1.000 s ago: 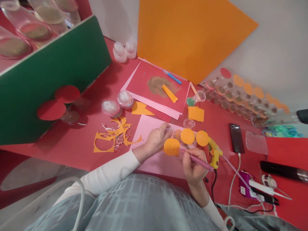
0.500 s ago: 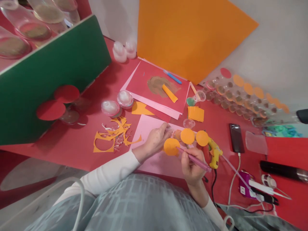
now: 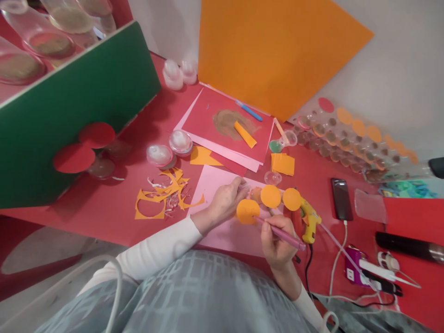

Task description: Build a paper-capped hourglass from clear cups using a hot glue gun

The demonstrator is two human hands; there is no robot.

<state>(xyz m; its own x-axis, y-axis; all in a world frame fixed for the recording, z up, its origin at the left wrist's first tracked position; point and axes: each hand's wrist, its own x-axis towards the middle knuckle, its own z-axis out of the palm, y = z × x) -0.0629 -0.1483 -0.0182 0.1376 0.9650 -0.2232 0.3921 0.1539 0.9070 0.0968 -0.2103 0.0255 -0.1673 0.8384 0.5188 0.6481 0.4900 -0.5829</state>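
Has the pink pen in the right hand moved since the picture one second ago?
Yes, slightly: judged against the yellow glue gun, the pink pen in the right hand has shifted left and down in the view.

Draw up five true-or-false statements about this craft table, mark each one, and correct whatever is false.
1. The right hand holds a pink pen with its tip at an orange disc. True.
2. The left hand is wrapped around the yellow glue gun. False: the glue gun is apart from that hand, to the right of the right hand.
3. A blue pen lies on the red sheet. True.
4. The two discs in front of the green panel are white. False: those discs are red.
5. The smartphone has a white cable at its near end. True.
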